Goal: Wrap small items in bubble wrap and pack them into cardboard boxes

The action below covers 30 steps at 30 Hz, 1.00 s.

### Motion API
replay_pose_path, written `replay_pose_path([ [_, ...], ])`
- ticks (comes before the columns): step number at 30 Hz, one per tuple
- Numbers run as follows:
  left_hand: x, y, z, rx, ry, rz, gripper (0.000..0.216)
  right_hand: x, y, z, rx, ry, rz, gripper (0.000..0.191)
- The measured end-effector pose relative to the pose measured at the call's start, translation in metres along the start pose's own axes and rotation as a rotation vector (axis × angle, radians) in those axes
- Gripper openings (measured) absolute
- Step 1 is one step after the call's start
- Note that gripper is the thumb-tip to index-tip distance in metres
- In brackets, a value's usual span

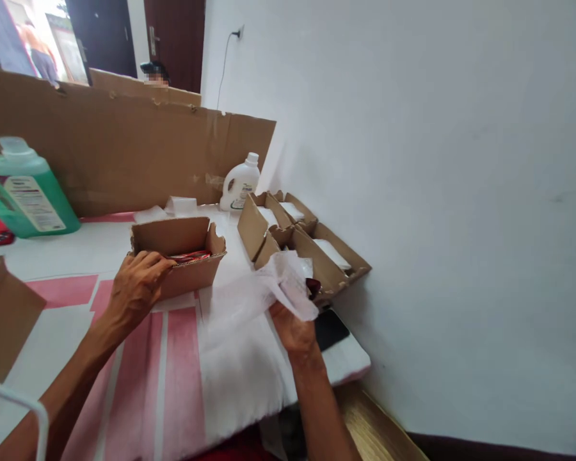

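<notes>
My left hand (141, 276) is closed over the near left rim of a small open cardboard box (192, 276), its fingertips partly hidden inside. Red packets (192, 257) lie in that box. A thin, translucent white plastic bag or sheet (288, 282) is held in my right hand (292, 328); motion blurs its left part, and it covers most of my fingers. Just beyond my right hand stands a divided cardboard box (326, 282) with white packets (333, 253) in its compartments. A dark phone-like slab (331, 329) lies beside my right wrist.
A jug of green liquid (52, 198) stands at the left and a white bottle (242, 182) at the back. Behind them rises a cardboard panel (139, 150). The white wall (436, 192) bounds the right side. Beyond the panel, a person's cap (154, 69) shows.
</notes>
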<state>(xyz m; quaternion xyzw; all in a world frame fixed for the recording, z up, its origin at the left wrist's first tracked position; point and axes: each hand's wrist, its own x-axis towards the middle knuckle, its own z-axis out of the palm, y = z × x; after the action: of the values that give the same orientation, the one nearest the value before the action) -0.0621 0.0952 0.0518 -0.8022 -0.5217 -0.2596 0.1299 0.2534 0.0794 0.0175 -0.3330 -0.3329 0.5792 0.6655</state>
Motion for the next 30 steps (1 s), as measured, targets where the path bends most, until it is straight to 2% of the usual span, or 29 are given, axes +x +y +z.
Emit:
replay_pose_path([
  [3, -0.005, 0.008, -0.005, -0.022, -0.002, 0.022, 0.027, -0.031, 0.014, 0.000, -0.016, -0.007, 0.085, 0.024],
  [5, -0.011, 0.019, -0.015, -0.048, 0.064, 0.001, 0.024, -0.046, 0.024, 0.001, -0.039, 0.007, 0.138, 0.024],
  [9, -0.037, 0.058, -0.045, -0.181, 0.273, -0.039, 0.032, -0.062, 0.038, 0.008, -0.016, 0.043, 0.279, 0.027],
  [12, -0.066, 0.090, -0.054, -0.229, 0.263, 0.061, 0.037, -0.070, 0.043, 0.016, 0.014, -0.068, 0.375, 0.023],
  [14, -0.085, 0.103, -0.050, -0.188, 0.206, 0.100, 0.042, -0.075, 0.048, 0.020, 0.042, -0.114, 0.412, 0.023],
  [16, -0.100, 0.106, -0.040, -0.174, 0.157, 0.069, 0.043, -0.080, 0.055, 0.019, 0.046, -0.099, 0.431, 0.025],
  [20, -0.119, 0.097, -0.021, -0.169, 0.100, -0.018, 0.040, -0.087, 0.074, 0.013, -0.010, -0.059, 0.446, 0.029],
  [23, -0.127, 0.090, -0.015, -0.174, 0.088, -0.002, 0.023, -0.086, 0.083, 0.007, -0.088, -0.103, 0.472, 0.031],
  [26, -0.133, 0.089, -0.013, -0.188, 0.095, 0.013, 0.021, -0.080, 0.081, -0.004, -0.291, -0.121, 0.375, 0.031],
  [30, -0.147, 0.099, -0.007, -0.198, 0.051, 0.070, 0.021, -0.073, 0.059, -0.023, -0.562, 0.054, 0.121, 0.029],
])
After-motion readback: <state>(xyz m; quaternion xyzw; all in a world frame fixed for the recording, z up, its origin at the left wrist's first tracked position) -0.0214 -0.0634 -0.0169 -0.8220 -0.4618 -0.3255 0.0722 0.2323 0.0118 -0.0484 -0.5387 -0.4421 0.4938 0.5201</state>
